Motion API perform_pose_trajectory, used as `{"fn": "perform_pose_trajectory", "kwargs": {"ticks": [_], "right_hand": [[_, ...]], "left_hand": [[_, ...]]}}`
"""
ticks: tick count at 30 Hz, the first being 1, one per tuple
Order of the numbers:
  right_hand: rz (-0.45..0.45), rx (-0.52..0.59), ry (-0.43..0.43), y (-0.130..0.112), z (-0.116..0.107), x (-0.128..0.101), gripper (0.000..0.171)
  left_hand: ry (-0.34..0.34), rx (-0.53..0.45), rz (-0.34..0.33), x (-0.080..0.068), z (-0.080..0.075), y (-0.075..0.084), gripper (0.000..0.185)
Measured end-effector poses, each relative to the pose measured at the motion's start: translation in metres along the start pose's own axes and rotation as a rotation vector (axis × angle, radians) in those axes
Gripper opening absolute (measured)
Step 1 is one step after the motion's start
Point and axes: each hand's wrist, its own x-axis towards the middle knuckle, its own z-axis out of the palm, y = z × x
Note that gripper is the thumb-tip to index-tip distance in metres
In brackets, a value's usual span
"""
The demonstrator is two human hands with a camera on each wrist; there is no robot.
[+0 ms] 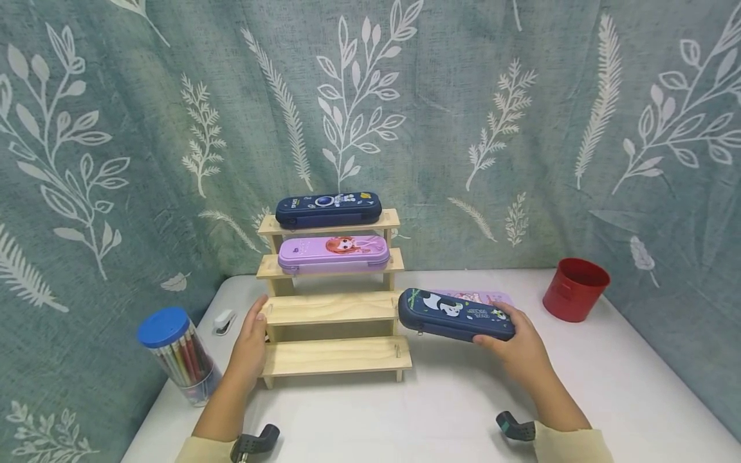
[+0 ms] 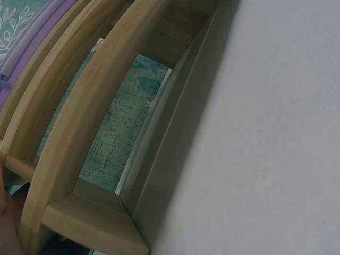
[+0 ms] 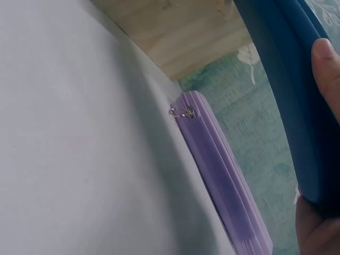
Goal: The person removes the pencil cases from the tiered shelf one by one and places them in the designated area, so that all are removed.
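In the head view, my right hand grips the right end of a dark blue pencil case with a panda on its lid. The case is raised and tilted, its left end close by the right side of a four-step wooden display rack. Against the rack's left side rests my left hand, fingers stretched along the edge of the second step from the bottom. On the top step lies a navy astronaut pencil case, with a lilac pencil case below it. The two lower steps are bare.
Behind the panda case, a second lilac pencil case lies on the white table. A red bucket stands at the back right. Left of the rack are a blue-lidded tub of pencils and a small white object.
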Motion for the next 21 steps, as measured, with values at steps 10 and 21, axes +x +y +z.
{"fn": "perform_pose_trajectory", "kwargs": {"ticks": [10,21], "right_hand": [[0.065,-0.009,-0.072,0.018,-0.012,0.008,0.113],[0.076,-0.096,-0.120,0.048,-0.014,0.017,0.118]], "left_hand": [[0.002,0.029,0.010,0.000,-0.001,0.004,0.055],[0.000,0.024,-0.018,0.000,-0.001,0.003,0.054]]}}
